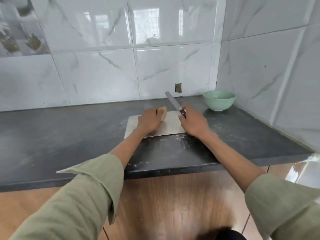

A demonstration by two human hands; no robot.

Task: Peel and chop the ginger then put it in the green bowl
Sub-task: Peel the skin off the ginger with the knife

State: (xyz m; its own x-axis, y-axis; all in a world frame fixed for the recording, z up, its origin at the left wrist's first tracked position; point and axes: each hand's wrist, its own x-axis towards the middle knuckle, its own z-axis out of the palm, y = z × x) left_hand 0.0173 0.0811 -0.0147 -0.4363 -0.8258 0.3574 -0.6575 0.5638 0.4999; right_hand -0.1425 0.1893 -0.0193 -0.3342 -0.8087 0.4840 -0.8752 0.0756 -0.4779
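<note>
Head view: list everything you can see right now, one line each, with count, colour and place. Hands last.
Tan ginger piece: one, light brown, on the far left part of the board, under the left hand's fingers.
Long steel knife with black handle: one, grey blade pointing up and away, in the right hand.
Pale rectangular cutting board: one, whitish grey, on the counter in front of the person.
Round green bowl: one, mint green, in the far right corner of the counter.
Dark stone counter: one, grey-black, with white smears.
Left hand: grips the ginger.
Right hand: holds the knife handle.
</note>
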